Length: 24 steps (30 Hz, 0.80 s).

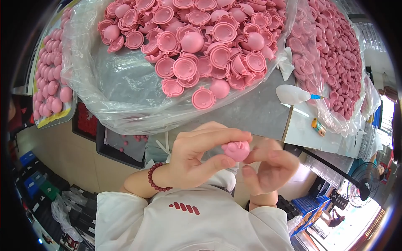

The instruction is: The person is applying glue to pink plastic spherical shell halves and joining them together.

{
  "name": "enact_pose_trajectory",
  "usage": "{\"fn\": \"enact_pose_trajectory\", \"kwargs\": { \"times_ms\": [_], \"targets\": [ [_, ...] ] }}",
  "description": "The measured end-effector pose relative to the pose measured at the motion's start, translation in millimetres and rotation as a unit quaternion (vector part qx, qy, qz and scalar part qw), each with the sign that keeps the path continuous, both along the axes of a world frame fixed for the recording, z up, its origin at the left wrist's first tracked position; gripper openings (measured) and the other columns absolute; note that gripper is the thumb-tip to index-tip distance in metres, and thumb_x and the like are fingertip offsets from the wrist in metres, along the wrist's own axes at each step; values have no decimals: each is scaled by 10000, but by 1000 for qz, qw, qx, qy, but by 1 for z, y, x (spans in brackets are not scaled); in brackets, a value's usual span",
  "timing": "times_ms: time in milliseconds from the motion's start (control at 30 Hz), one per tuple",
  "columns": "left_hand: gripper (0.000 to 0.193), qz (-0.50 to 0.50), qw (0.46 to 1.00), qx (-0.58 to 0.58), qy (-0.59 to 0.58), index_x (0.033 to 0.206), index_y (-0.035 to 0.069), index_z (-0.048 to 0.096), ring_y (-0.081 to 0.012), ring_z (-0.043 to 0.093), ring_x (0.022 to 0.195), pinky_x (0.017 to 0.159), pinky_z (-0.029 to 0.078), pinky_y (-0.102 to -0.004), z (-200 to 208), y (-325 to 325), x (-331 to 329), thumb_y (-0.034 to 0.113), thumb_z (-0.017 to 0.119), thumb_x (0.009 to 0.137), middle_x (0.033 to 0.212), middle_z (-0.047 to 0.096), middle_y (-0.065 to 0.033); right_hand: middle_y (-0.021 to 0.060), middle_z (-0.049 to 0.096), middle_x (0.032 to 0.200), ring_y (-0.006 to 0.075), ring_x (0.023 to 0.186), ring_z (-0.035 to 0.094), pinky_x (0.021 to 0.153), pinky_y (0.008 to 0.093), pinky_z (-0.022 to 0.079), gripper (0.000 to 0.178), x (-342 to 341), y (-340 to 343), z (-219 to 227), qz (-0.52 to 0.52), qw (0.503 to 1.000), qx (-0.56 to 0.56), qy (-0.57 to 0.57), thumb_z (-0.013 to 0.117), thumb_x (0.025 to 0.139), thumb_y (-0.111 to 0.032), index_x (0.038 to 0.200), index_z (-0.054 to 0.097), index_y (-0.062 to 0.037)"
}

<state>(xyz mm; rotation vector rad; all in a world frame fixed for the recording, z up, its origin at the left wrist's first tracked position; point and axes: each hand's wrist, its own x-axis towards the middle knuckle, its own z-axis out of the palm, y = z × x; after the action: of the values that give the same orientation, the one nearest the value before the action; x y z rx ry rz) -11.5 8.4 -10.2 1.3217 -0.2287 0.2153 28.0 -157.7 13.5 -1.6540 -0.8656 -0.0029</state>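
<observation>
Between the thumb and index finger of my left hand [197, 157] is a small round pink plastic ball [237, 151] with little raised bumps on its top. A dark red bead bracelet [153, 178] circles my left wrist. My right hand [270, 167] is close at the ball's right side, somewhat blurred. Its fingers are curled, the thumb stands apart from them, and I see nothing in its grasp. One fingertip is at or very near the ball's edge; contact is unclear. Beyond my hands, loose pink half-shells [204, 98] lie heaped on a clear plastic sheet [121, 121].
A white squeeze bottle [291, 94] with a blue needle tip lies on the right, near a small yellow-green item [318, 127]. Another bag of pink pieces [331, 54] is at far right. Pink balls fill a tray [65, 111] at left. A black fan [363, 188] stands lower right.
</observation>
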Motion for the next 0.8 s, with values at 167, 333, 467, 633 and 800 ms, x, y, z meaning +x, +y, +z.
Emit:
{"fn": "enact_pose_trajectory", "kwargs": {
  "times_ms": [167, 333, 467, 633, 800],
  "targets": [
    [409, 1, 999, -26, -37, 975, -82, 532, -224, 555, 803, 676, 452, -311, 3, 4, 0, 262, 603, 766, 837, 591, -163, 57, 460, 660, 121, 563, 368, 527, 228, 305, 363, 29, -16, 4, -216, 973, 76, -26, 603, 715, -161, 986, 396, -38],
    [449, -36, 969, -212, 118, 923, -48, 547, -217, 554, 784, 662, 458, -307, 15, -4, -7, 358, 614, 743, 845, 579, -138, 63, 455, 852, 111, 772, 408, 586, 196, 292, 617, 65, -15, 2, -280, 959, 24, 16, 694, 645, -244, 1118, 371, -13],
    [549, -104, 903, -383, 166, 909, 2, 513, -187, 547, 723, 617, 464, -291, 8, -4, -3, 498, 607, 691, 799, 555, -96, 44, 531, 785, 94, 667, 438, 563, 197, 321, 414, 73, -14, 4, -280, 940, -174, 84, 646, 695, -128, 1053, 486, 4],
    [618, -237, 823, -488, 171, 990, 18, 449, -193, 542, 712, 624, 470, -323, 0, 0, -3, 534, 587, 678, 784, 542, -93, 97, 585, 776, 97, 669, 491, 603, 194, 368, 270, 66, -20, 3, -275, 957, -34, 85, 575, 750, -134, 947, 521, 42],
    [621, -225, 830, -454, 231, 1053, 12, 438, -213, 553, 746, 637, 473, -364, 16, 4, -2, 468, 628, 676, 825, 562, -114, 156, 594, 817, 133, 712, 535, 650, 224, 402, 283, 64, -24, 5, -236, 960, 67, 133, 535, 782, -216, 873, 513, 51]
  ]
}}
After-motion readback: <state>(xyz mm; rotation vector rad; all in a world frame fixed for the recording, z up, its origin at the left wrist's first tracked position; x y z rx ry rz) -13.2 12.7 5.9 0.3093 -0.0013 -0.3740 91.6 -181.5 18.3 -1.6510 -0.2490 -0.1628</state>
